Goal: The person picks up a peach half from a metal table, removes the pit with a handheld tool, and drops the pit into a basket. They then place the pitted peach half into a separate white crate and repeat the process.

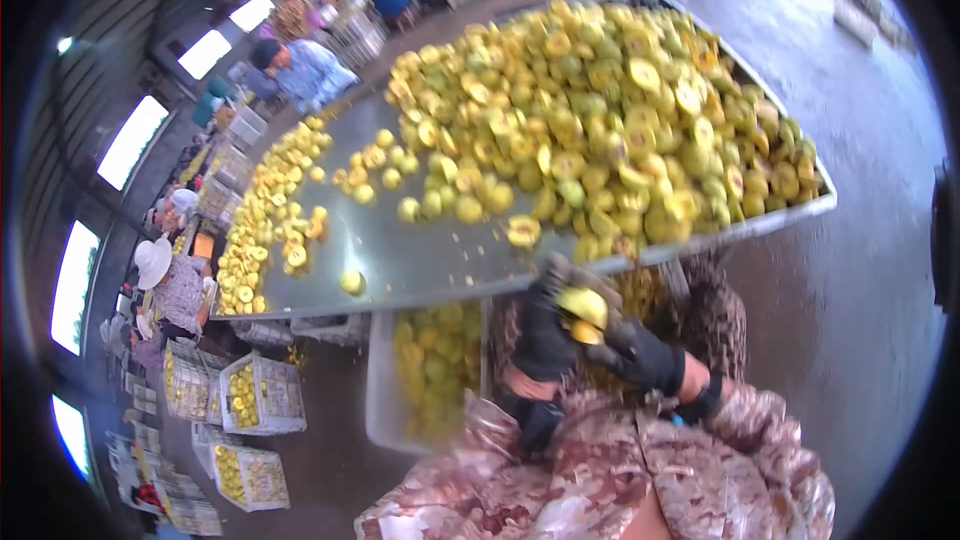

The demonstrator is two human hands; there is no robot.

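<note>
My left hand (545, 330), in a dark glove, is closed around a yellow-green fruit (583, 306) in front of my body. My right hand (648, 358), also gloved, meets it from the right, its fingers closed at the lower yellow part of the fruit. Whether this is one cut fruit or two pieces is blurred. Just beyond my hands, a metal table (400, 265) carries a large heap of halved yellow-green fruits (590, 110), with a smaller group (265, 200) along its left side.
Below the table edge, left of my hands, stands a white crate (380, 380) of fruit. More fruit crates (265, 395) are on the floor at left. A person in blue (310, 75) is at the table's far left; others work beyond. Wet floor (830, 340) lies right.
</note>
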